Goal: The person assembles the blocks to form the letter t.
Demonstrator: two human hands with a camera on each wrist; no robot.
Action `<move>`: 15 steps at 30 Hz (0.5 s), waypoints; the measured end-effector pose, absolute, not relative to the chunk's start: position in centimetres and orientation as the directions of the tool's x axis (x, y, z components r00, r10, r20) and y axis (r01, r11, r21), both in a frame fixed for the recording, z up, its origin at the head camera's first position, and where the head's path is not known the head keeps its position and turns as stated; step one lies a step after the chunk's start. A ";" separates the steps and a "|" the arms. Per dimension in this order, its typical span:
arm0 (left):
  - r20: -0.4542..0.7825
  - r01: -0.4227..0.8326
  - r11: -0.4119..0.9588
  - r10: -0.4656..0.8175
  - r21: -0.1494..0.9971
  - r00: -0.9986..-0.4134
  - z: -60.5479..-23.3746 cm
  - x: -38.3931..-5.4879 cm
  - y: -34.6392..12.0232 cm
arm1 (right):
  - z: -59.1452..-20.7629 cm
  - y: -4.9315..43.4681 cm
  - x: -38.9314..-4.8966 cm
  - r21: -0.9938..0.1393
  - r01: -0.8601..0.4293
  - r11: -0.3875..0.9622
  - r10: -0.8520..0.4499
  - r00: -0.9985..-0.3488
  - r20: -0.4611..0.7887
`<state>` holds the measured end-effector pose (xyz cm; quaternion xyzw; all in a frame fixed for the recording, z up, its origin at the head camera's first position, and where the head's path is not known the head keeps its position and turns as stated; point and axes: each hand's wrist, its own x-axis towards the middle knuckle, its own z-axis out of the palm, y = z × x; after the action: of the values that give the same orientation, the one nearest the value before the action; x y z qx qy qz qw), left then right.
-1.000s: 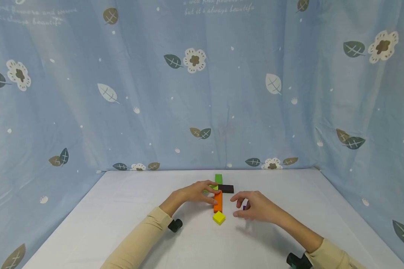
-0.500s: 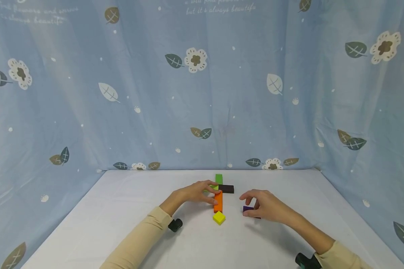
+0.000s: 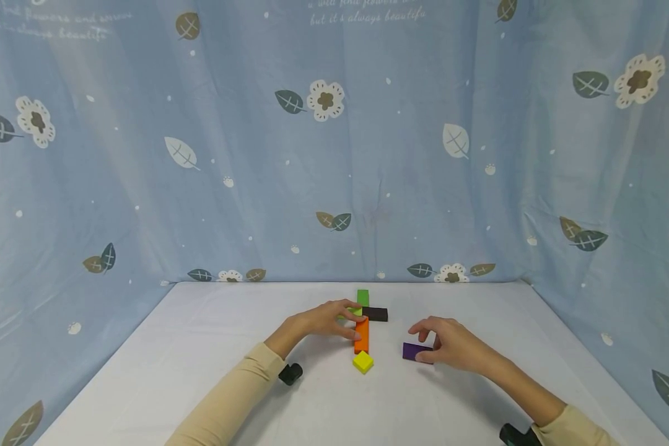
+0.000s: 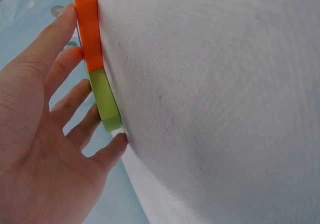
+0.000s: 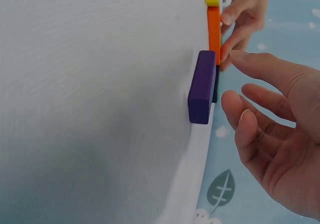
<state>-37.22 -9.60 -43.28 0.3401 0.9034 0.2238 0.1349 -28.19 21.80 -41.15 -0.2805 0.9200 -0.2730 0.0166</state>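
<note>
My left hand (image 3: 326, 320) rests over a cross of blocks, its fingers loosely extended. In the left wrist view its fingertips are right at the edges of the orange block (image 4: 90, 31) and the light green block (image 4: 105, 101). A black block (image 3: 375, 314) and a green block (image 3: 363, 298) complete the arms of this group, and a yellow block (image 3: 363, 362) sits turned cornerwise at its near end. On the right, a purple block (image 3: 415, 352) lies on the table. My right hand (image 3: 457, 347) hovers by it, fingers bent and parted, with nothing between them in the right wrist view.
The white-covered table (image 3: 228, 396) ends at a blue patterned curtain (image 3: 245, 124) behind and at both sides. Black wrist cameras, such as the left camera (image 3: 291, 373), sit low beside each sleeve.
My right hand has drawn back to the right, away from the cross, and more of the purple block shows. The left hand and the other blocks have stayed put.
</note>
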 end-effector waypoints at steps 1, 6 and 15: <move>-0.091 0.554 0.670 0.674 0.494 -0.733 -43.3 -37.2 -9.6 | -41.2 21.9 -28.2 -0.508 -0.516 0.689 -0.530 -0.838 0.131; -0.090 0.557 0.672 0.674 0.489 -0.734 -43.3 -37.2 -9.6 | -41.7 22.6 -28.2 -0.490 -0.557 0.670 -0.555 -0.815 0.167; -0.095 0.552 0.679 0.668 0.485 -0.738 -43.1 -37.1 -9.6 | -42.3 23.3 -28.2 -0.473 -0.550 0.688 -0.553 -0.820 0.149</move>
<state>-37.07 -9.57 -43.14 0.3365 0.9064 0.2178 0.1334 -28.23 23.34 -42.26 -0.3001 0.9187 -0.2566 0.0025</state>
